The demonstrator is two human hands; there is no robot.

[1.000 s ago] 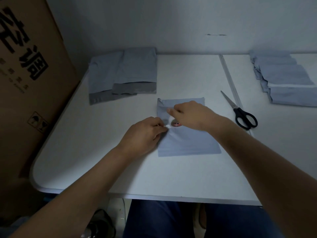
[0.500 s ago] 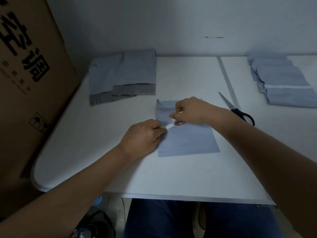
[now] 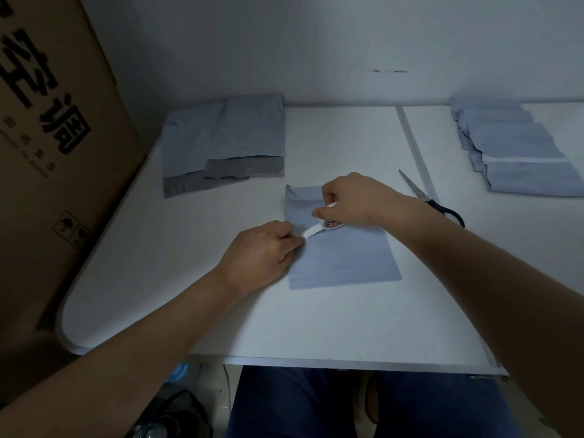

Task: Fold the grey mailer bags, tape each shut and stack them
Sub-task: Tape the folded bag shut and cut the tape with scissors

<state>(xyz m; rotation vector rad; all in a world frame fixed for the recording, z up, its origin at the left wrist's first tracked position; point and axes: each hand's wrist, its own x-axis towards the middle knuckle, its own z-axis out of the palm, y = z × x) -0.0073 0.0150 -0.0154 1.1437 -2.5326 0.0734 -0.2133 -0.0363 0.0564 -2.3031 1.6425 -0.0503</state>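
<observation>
Folded grey mailer bag [image 3: 344, 257] lies flat at centre frame on the white table [image 3: 189, 279], long side running toward the lower edge. Both forearms enter from the bottom corners and converge on it.

Left hand [image 3: 262, 251]: knuckles up, fingers curled, heel on the table at the bag's left edge. Fingertips pinch the free end of a white tape strip [image 3: 313, 230].

Right hand [image 3: 350, 200]: over the bag's upper part, wrist bent left, fingers curled round a small tape roll [image 3: 331, 223], thumb and forefinger pinched at the roll's near side. The strip runs taut from the roll down-left to the left hand, just above the bag surface.

Unfolded mailer bags [image 3: 224, 143], two overlapping with darker flaps toward the viewer, sit upper left of centre. A staggered stack of folded bags [image 3: 518, 153] occupies the upper right. Scissors [image 3: 433, 199], shut, lie just right of the right wrist, black handles partly hidden. Cardboard box [image 3: 47, 153] stands at the left edge.
</observation>
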